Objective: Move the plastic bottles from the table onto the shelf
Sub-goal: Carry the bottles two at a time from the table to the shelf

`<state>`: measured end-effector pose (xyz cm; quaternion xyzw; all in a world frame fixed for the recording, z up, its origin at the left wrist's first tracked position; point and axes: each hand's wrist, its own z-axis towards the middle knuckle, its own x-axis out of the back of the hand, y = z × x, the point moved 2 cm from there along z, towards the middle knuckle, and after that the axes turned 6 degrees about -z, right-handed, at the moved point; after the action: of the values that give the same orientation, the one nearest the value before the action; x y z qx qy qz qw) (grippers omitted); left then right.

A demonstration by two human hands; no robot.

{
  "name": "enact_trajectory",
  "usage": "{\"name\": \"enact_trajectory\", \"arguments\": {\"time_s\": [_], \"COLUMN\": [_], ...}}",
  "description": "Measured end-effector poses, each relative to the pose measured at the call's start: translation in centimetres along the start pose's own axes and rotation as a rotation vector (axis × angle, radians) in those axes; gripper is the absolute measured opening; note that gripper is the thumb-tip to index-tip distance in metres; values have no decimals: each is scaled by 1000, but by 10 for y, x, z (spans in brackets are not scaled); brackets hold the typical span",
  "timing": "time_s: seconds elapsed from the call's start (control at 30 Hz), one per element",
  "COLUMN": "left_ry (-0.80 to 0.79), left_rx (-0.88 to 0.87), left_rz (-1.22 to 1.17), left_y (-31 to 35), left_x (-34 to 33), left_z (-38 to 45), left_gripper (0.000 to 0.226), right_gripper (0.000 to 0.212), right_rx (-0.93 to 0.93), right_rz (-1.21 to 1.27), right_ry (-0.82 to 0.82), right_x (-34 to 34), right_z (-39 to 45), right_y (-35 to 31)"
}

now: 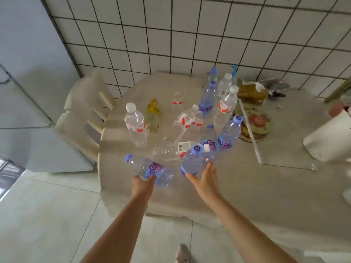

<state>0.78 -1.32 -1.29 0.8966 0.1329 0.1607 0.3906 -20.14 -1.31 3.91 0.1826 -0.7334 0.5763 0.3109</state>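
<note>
Left hand (142, 184) grips a tilted blue-capped bottle (152, 169) at the table's (247, 186) near edge, likely lifted for carrying. Right hand (204, 179), fingers spread, closes around an upright bottle (192, 162). Other bottles stand or lie farther back. No shelf visible.

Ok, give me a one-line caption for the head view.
Left hand grips a purple-capped bottle; right hand closes on another among bottles on the table.

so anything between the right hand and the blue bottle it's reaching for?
Nothing visible. The right hand is already at the upright blue bottle, fingers spread along its side. The left hand grips another blue bottle, tilted. The shelf is out of view.
</note>
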Motion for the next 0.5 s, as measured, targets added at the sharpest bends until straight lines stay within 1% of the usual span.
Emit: {"name": "enact_trajectory", "arguments": {"time_s": [0.03, 0.1, 0.13, 0.23, 0.27, 0.33, 0.37, 0.47, 0.5], "left_ry": [23, 70, 91, 112, 121, 159, 174, 187, 188], "left_rx": [1, 69, 110, 205, 245, 272, 274, 288, 295], "left_rz": [-80, -183, -218, -322, -343, -375, -393, -403, -381], "left_y": [3, 10, 9, 13, 14, 18, 19, 5, -4], "left_x": [-5, -10, -11, -20, -22, -24, -26, -30, -32], "left_z": [7, 14, 22, 32, 32, 34, 37, 61, 71], "left_gripper": [72, 64, 66, 85, 86, 81, 83, 116, 122], "right_gripper": [90, 85, 81, 72, 69, 68, 68, 69, 70], "right_rx": [6, 36, 30, -9, -17, -36, -32, -39, -24], "right_rz": [11, 6, 2, 14, 23, 53, 75, 144, 154], "right_ry": [1, 13, 12, -21, -29, -29, -14, 24, 39], "right_x": [-2, -8, -13, -28, -33, -40, -40, -34, -34], "right_z": [9, 24, 29, 42, 45, 48, 49, 48, 47], "right_y": [1, 8, 12, 25, 29, 34, 33, 24, 24]}}
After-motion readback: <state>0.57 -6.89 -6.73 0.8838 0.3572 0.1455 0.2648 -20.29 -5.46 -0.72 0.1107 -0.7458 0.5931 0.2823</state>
